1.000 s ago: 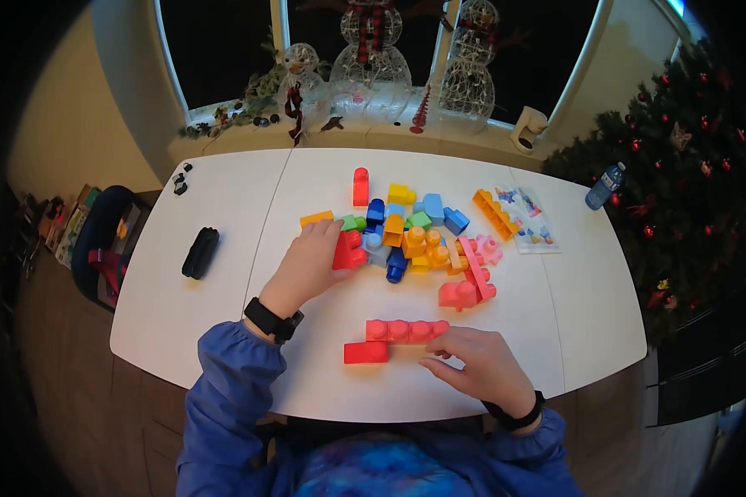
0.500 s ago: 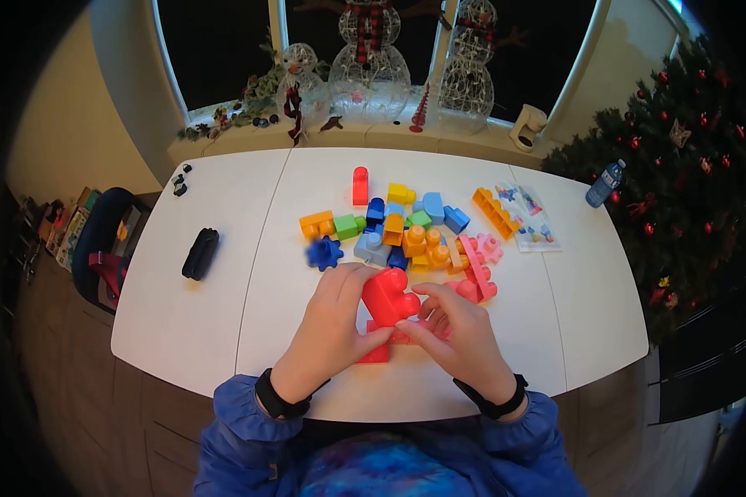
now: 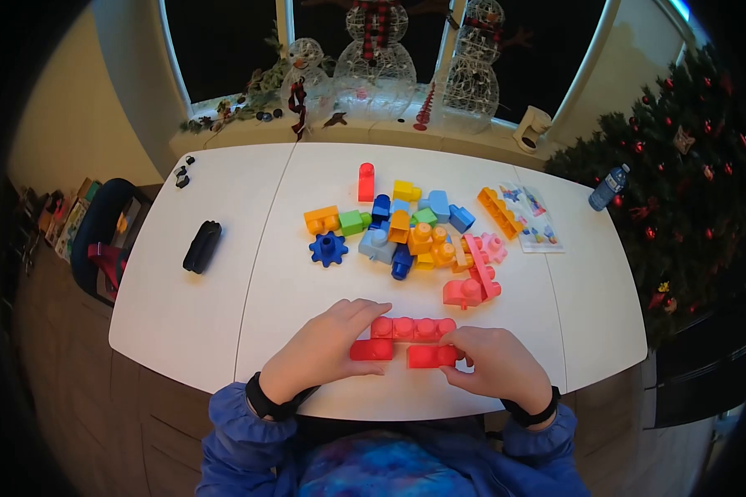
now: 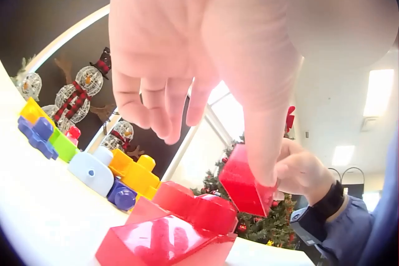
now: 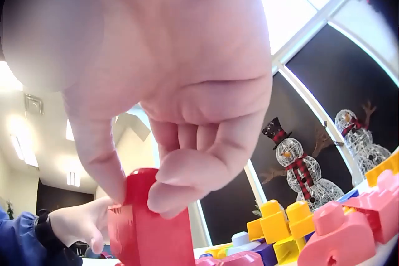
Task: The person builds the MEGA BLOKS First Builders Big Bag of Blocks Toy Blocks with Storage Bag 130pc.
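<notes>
My right hand (image 3: 497, 360) pinches a red block (image 3: 423, 357) by its right end, thumb on one side and fingers on the other, as the right wrist view also shows. Just behind that block lies a row of pinkish-red studs, a long building block (image 3: 413, 329). Another red block (image 3: 371, 350) sits at the row's front left. My left hand (image 3: 319, 348) rests beside this left block, thumb in front and forefinger behind, with fingers loosely extended. In the left wrist view, its thumb overlaps the red block (image 4: 240, 182) that the right hand holds.
Beyond the hands lies a pile of coloured blocks, including a blue gear-shaped piece (image 3: 328, 248) and a pink block (image 3: 462, 291). A picture sheet (image 3: 541, 232) and a water bottle (image 3: 609, 187) lie to the right. A black case (image 3: 202, 247) is at the left.
My left hand reached into the pile, brought a red block to the front and let go of it. The right hand now holds that block at the front right of the long row.
</notes>
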Action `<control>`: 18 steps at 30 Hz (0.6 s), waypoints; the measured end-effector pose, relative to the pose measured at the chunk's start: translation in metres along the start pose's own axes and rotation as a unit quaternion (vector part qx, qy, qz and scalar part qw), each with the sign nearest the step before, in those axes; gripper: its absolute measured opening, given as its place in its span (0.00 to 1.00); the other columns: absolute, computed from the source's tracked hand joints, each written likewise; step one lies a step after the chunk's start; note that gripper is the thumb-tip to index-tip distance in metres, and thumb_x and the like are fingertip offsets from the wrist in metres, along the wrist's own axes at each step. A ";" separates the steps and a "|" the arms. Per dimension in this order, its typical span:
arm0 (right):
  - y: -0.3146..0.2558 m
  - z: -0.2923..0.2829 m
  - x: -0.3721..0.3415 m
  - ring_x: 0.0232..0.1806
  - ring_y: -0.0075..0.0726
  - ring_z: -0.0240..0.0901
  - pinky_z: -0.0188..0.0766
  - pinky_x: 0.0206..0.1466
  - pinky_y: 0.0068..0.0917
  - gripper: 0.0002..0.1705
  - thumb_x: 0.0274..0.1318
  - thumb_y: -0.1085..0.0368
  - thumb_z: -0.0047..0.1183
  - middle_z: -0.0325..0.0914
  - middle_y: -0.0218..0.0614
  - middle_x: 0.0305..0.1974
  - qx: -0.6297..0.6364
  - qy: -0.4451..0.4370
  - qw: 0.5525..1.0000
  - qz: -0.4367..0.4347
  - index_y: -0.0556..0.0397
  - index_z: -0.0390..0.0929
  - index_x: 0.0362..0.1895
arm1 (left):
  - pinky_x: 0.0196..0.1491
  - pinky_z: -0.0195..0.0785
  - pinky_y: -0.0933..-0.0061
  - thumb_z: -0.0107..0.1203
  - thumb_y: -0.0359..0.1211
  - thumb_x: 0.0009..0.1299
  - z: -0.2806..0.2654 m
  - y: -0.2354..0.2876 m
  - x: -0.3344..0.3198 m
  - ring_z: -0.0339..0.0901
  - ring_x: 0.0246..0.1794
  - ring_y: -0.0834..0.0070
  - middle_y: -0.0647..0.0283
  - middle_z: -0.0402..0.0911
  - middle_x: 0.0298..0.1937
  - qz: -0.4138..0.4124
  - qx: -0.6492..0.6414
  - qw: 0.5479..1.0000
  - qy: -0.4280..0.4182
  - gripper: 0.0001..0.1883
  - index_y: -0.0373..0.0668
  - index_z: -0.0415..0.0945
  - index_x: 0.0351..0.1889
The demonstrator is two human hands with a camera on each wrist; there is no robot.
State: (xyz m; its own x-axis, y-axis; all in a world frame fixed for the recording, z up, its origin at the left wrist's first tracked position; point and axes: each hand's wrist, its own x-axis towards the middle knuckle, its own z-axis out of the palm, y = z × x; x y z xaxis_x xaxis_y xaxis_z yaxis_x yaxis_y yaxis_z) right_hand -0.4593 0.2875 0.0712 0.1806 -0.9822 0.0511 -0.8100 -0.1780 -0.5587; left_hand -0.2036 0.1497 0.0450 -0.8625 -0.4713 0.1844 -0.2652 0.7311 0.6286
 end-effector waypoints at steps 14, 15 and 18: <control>0.008 0.040 0.006 0.33 0.47 0.83 0.78 0.34 0.38 0.21 0.54 0.60 0.70 0.84 0.38 0.34 -0.099 0.046 0.994 -0.001 0.50 0.77 0.49 | 0.62 0.74 0.58 0.76 0.37 0.60 0.010 -0.007 0.005 0.79 0.57 0.49 0.50 0.81 0.58 -0.006 -0.011 1.000 -0.025 0.35 0.38 0.76 0.64; 0.008 0.040 0.006 0.33 0.47 0.83 0.77 0.34 0.38 0.21 0.54 0.60 0.70 0.84 0.38 0.34 -0.105 0.047 0.993 0.001 0.50 0.78 0.50 | 0.61 0.74 0.59 0.76 0.37 0.60 0.011 -0.007 0.005 0.79 0.56 0.50 0.51 0.81 0.58 0.001 -0.008 1.000 -0.015 0.34 0.38 0.76 0.64; 0.006 0.035 0.006 0.34 0.47 0.83 0.77 0.34 0.40 0.23 0.57 0.57 0.68 0.83 0.38 0.34 -0.077 0.041 0.996 0.004 0.50 0.76 0.53 | 0.56 0.76 0.61 0.76 0.37 0.61 0.008 -0.007 0.006 0.80 0.53 0.55 0.52 0.81 0.57 0.013 -0.008 1.000 0.015 0.33 0.39 0.76 0.63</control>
State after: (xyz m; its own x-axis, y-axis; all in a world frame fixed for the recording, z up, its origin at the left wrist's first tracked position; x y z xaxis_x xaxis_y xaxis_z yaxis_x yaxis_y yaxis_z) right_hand -0.4435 0.2830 0.0388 0.1320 -0.9842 0.1179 -0.8889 -0.1701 -0.4253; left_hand -0.2105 0.1459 0.0359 -0.8555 -0.4673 0.2230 -0.2361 0.7353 0.6354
